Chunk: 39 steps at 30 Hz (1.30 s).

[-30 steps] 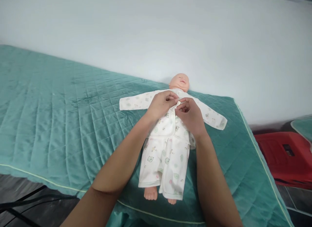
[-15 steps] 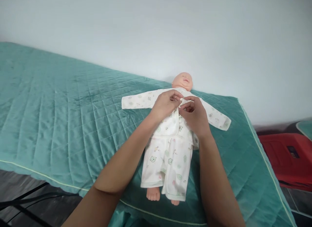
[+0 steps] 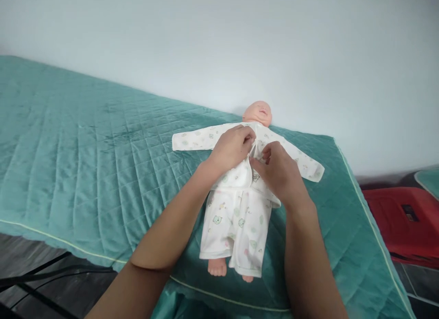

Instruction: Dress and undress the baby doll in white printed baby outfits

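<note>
A baby doll (image 3: pixel 257 112) lies on its back, its head by the wall and its feet toward me. It wears a white printed baby shirt (image 3: pixel 236 177) with long sleeves spread wide, and matching trousers (image 3: pixel 236 232). At the chest, my left hand (image 3: pixel 235 147) pinches the shirt's front edge, lifting the cloth slightly. My right hand (image 3: pixel 281 170) is just to the right of the front opening, thumb reaching to the edge and fingers curled apart from it. Its fingertips are partly hidden. The doll's hands are inside or behind the sleeves.
A green quilted cover (image 3: pixel 85 172) lies over the bed, which meets a pale wall (image 3: pixel 171 45) at the back. On the floor at right is a red plastic object (image 3: pixel 401 218). Black metal bars (image 3: pixel 41 278) show at lower left.
My right hand has moved down and slightly right, away from my left hand, and its fingers have spread a little. My left hand stays at the shirt's edge.
</note>
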Available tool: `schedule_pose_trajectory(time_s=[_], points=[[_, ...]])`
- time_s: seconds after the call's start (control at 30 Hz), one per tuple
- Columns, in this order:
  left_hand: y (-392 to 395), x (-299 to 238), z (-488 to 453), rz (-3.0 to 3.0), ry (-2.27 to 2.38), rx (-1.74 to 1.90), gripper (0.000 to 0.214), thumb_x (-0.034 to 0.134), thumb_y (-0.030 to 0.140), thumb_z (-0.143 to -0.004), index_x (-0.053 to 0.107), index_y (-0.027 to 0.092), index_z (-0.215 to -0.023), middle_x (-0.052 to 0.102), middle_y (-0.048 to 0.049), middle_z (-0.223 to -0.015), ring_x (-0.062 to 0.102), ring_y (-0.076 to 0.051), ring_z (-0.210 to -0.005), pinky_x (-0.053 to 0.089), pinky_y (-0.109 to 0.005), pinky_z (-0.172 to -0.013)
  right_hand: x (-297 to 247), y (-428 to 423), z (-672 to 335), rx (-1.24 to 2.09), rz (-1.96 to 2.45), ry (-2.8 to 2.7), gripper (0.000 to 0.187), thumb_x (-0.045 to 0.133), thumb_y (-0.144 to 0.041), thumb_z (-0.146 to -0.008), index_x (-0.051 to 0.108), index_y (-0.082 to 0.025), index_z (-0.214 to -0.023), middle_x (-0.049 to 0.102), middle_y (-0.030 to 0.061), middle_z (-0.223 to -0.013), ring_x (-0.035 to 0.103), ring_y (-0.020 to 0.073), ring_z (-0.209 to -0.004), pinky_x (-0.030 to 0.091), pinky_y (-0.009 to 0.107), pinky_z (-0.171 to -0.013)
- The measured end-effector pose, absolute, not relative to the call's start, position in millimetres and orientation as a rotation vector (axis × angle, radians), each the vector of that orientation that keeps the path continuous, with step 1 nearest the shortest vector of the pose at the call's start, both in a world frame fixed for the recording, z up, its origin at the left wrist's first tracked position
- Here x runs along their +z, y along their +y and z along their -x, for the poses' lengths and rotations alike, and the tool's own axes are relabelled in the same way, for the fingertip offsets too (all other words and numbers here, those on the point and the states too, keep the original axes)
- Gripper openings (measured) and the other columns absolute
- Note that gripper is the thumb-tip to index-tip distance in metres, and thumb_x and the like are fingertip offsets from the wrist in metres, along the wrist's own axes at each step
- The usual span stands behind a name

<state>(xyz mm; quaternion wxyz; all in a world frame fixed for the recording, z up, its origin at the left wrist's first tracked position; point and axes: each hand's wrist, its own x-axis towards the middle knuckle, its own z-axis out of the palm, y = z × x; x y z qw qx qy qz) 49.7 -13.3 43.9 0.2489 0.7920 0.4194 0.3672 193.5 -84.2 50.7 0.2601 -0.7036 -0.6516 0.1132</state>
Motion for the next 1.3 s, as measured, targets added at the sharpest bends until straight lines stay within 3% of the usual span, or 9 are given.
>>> schedule_pose_trajectory(time_s=[0.13, 0.27, 0.5, 0.67, 0.9, 1.0, 1.3], points=[[-22.0, 47.0, -44.4, -2.065, 1.114, 0.931, 0.017, 0.05, 0.018, -0.086, 0.065, 0.018, -0.077, 0.066, -0.0008, -0.076, 0.056, -0.015, -0.072, 0.041, -0.027, -0.066, 55.7, -94.4, -181.2, 0.204, 2.086, -1.815, 0.021, 0.059, -0.034, -0.087, 0.042, -0.023, -0.083, 0.056, 0.0005, -0.084, 0.045, 0.0155, -0.064, 0.025, 0.03, -0.059], [-29.9, 35.1, -36.1, -1.905, 1.012, 0.949, 0.017, 0.052, 0.026, -0.089, 0.065, 0.018, -0.084, 0.065, 0.0003, -0.076, 0.054, -0.013, -0.068, 0.04, -0.025, -0.064, 44.8, -96.8, -176.4, 0.15, 2.086, -1.722, 0.018, 0.053, -0.033, -0.092, 0.042, -0.023, -0.081, 0.054, 0.0002, -0.077, 0.042, 0.0157, -0.063, 0.022, 0.031, -0.059], [-33.1, 20.6, -30.1, -1.894, 0.879, 0.962, 0.02, 0.062, 0.036, -0.088, 0.068, 0.017, -0.088, 0.064, -0.0012, -0.085, 0.054, -0.012, -0.076, 0.041, -0.025, -0.069, 18.6, -104.6, -183.6, 0.337, 1.721, -1.414, 0.001, 0.054, -0.022, -0.082, 0.054, -0.021, -0.082, 0.059, -0.0008, -0.079, 0.051, 0.0147, -0.069, 0.037, 0.029, -0.066], [-32.5, 22.9, -29.9, -1.961, 0.872, 0.929, 0.011, 0.064, 0.028, -0.085, 0.067, 0.017, -0.083, 0.063, -0.0011, -0.085, 0.053, -0.012, -0.074, 0.041, -0.025, -0.068, 13.5, -99.0, -190.6, 0.583, 1.484, -1.195, 0.011, 0.061, -0.032, -0.083, 0.061, -0.021, -0.08, 0.056, -0.0038, -0.068, 0.048, 0.0118, -0.061, 0.039, 0.027, -0.062], [-41.1, 25.5, -32.5, -1.81, 0.805, 0.944, 0.016, 0.061, 0.033, -0.09, 0.062, 0.017, -0.087, 0.06, 0.0011, -0.075, 0.051, -0.01, -0.067, 0.038, -0.024, -0.063, 23.4, -89.7, -197.8, 0.901, 1.224, -1.03, 0.017, 0.071, -0.037, -0.08, 0.065, -0.022, -0.084, 0.057, -0.0039, -0.07, 0.047, 0.0105, -0.059, 0.038, 0.024, -0.056], [-42.4, 25.6, -32.5, -1.727, 0.761, 0.943, 0.018, 0.062, 0.035, -0.09, 0.062, 0.017, -0.089, 0.059, 0.0013, -0.071, 0.053, -0.011, -0.067, 0.039, -0.024, -0.063, 20.8, -93.6, -193.6, 0.894, 1.243, -1.115, 0.017, 0.073, -0.037, -0.08, 0.068, -0.021, -0.087, 0.062, -0.0018, -0.077, 0.053, 0.0115, -0.066, 0.042, 0.024, -0.06], [-38.1, 27.3, -25.4, -1.569, 0.712, 0.899, 0.026, 0.072, 0.039, -0.084, 0.067, 0.014, -0.089, 0.065, -0.001, -0.073, 0.061, -0.011, -0.068, 0.047, -0.024, -0.068, 10.1, -97.1, -191.0, 0.868, 1.251, -1.277, 0.022, 0.074, -0.033, -0.081, 0.064, -0.022, -0.097, 0.058, -0.0045, -0.073, 0.049, 0.0097, -0.061, 0.04, 0.024, -0.056]])
